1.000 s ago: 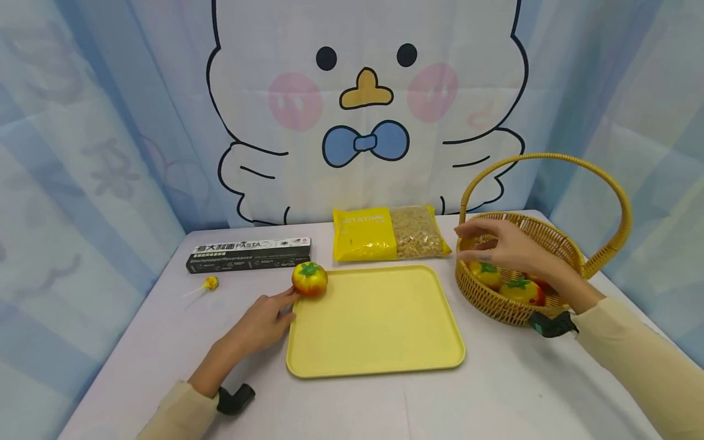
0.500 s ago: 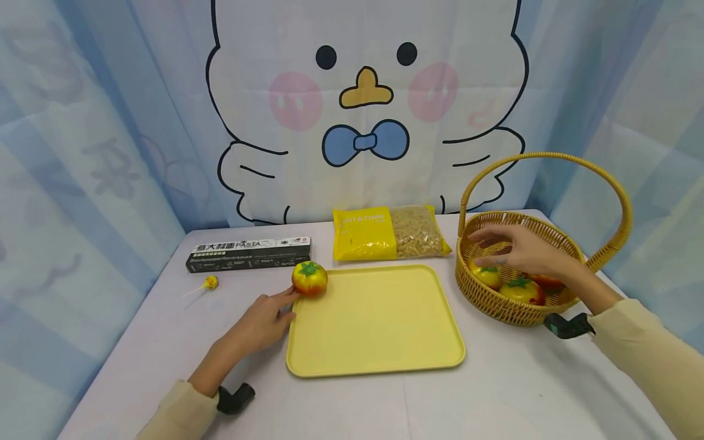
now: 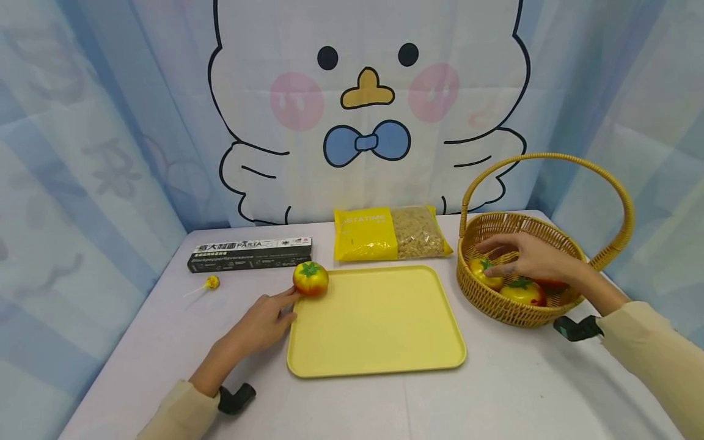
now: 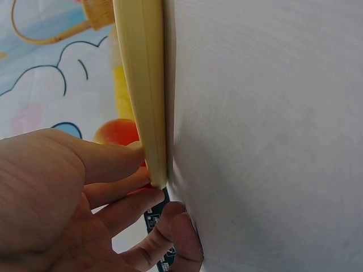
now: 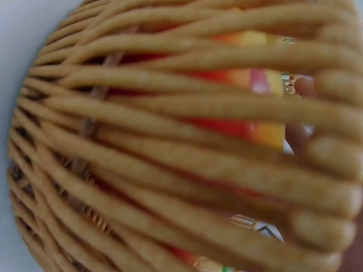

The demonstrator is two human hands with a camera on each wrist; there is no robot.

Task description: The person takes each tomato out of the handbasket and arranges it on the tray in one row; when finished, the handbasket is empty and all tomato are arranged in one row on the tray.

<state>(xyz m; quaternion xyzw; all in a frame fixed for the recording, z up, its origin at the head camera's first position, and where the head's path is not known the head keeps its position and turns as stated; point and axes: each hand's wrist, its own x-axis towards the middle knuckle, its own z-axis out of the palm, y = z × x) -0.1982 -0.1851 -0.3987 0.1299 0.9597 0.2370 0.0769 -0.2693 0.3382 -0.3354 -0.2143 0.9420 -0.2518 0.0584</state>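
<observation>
A yellow-and-red toy tomato [image 3: 310, 279] with a green leafy top sits on the far left corner of the yellow tray [image 3: 379, 330]. My left hand [image 3: 265, 322] touches the tray's left side, its index fingertip beside the tomato. In the left wrist view, the thumb [image 4: 113, 160] and fingertips meet the tray edge [image 4: 148, 85]. My right hand [image 3: 528, 256] reaches inside the wicker basket [image 3: 511, 316], fingers spread over a yellow toy tomato [image 3: 489, 278]. Another toy tomato [image 3: 524, 293] lies nearer the front. Basket weave mostly hides the right fingers in the right wrist view.
A black pasta box [image 3: 250, 255] and a lollipop [image 3: 211, 282] lie left of the tray. Behind it is a yellow pasta bag [image 3: 365, 235]. The basket's tall handle [image 3: 550, 156] arches above the right hand. A printed curtain [image 3: 368, 177] stands at the back.
My right hand has moved from above the basket's left rim rightward and down into the basket, over the yellow tomato. The left hand has stayed at the tray's edge.
</observation>
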